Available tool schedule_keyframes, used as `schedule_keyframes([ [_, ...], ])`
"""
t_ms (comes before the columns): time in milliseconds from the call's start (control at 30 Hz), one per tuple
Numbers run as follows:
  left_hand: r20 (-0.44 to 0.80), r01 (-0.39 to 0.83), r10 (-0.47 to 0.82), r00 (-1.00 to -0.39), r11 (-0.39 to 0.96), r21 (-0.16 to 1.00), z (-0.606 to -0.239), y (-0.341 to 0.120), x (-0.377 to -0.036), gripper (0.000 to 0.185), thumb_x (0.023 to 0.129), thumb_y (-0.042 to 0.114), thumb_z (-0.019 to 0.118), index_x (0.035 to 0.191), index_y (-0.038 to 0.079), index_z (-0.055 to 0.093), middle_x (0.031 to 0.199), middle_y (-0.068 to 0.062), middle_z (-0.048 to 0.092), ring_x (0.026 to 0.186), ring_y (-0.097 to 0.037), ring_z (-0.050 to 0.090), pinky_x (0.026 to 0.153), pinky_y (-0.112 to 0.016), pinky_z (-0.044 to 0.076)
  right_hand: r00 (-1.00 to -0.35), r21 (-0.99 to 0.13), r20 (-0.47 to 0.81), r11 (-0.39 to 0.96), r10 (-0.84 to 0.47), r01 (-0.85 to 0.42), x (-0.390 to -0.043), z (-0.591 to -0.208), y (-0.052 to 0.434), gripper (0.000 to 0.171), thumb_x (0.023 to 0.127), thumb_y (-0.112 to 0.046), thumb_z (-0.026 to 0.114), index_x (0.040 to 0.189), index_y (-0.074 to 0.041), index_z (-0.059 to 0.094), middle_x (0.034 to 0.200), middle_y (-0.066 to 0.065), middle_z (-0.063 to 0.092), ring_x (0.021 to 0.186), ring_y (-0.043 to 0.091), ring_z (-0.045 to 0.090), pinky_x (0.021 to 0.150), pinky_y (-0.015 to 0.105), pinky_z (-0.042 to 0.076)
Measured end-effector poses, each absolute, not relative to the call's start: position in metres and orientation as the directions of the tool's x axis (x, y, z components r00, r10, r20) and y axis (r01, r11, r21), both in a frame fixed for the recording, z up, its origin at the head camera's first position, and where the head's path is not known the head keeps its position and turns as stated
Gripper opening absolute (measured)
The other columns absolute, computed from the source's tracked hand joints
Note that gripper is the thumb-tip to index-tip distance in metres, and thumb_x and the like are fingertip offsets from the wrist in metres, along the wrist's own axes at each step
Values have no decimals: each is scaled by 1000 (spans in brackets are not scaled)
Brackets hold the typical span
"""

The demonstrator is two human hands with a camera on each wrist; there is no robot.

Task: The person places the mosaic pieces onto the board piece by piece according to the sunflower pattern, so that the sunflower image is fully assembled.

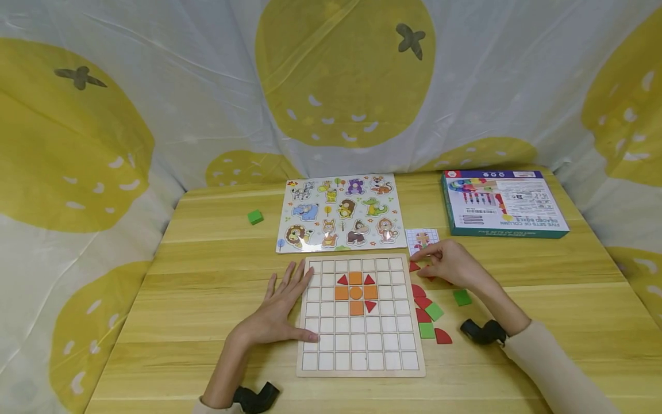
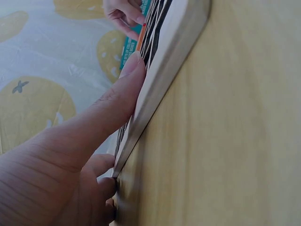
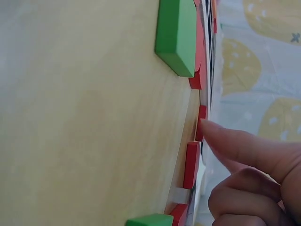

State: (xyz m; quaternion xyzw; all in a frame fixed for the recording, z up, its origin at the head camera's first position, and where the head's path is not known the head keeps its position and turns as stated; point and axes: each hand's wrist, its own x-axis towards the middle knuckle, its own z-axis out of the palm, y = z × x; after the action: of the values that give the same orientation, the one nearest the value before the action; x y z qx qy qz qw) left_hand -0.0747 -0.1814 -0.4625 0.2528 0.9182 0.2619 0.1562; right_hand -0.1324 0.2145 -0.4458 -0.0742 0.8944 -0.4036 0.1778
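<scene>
left hand (image 1: pixel 281 307): flat, fingers straight and spread, resting on the left edge of the grid board (image 1: pixel 360 356) — the left wrist view shows the thumb (image 2: pixel 123 89) pressed along the board's rim
right hand (image 1: pixel 449 263): fingers curled down at the board's upper right corner, one fingertip (image 3: pixel 207 127) touching a small red triangle (image 1: pixel 414 267) on the worktop (image 1: pixel 207 276); a real pinch or only a touch, cannot tell
grid board: lies flat mid-worktop, white squares; near its top an orange and red pattern (image 1: pixel 355 292) sits in the cells, one corner of it unfilled
loose pieces (image 1: pixel 429 316): red quarter-rounds and green squares lie just right of the board, one green square (image 1: pixel 462 297) near the right wrist
pattern card (image 1: pixel 422 238): just beyond the right hand
further back: animal puzzle (image 1: pixel 338 214), boxed set (image 1: pixel 503 202), stray green block (image 1: pixel 255 217)
risk: judged — the triangle is thin and lies flat against the board's rim, so a fingertip may skid it under the edge or away; a loose left hand would let the board shift and jog the placed pieces
</scene>
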Motion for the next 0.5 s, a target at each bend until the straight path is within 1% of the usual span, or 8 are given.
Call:
schedule_keyframes([
  [233,-173,370,541,-823,742,560,-462,-182,-75,129,64,63,80,157,19,2,164,-3,-10,152,-30,-12,116,-63,-12,-924,-730,-280,682,-261,29,-132,-445,217,19,76,-16,81,93,-11,75,55,-3,33,51,14,32,49,25,23],
  [333,-166,371,542,-824,737,565,-462,-181,-75,128,64,62,80,157,18,3,164,-4,-9,151,-32,-11,115,-64,-11,-920,-734,-287,678,-268,32,-131,-445,219,22,75,-17,83,94,-11,75,56,-3,32,51,14,31,48,25,22],
  [500,-162,371,545,-823,731,573,-461,-181,-75,128,64,61,81,157,17,4,165,-6,-8,151,-34,-11,114,-65,-11,-908,-755,-307,654,-284,50,-131,-446,222,24,75,-14,82,97,-10,75,57,-2,32,52,13,30,48,26,22],
])
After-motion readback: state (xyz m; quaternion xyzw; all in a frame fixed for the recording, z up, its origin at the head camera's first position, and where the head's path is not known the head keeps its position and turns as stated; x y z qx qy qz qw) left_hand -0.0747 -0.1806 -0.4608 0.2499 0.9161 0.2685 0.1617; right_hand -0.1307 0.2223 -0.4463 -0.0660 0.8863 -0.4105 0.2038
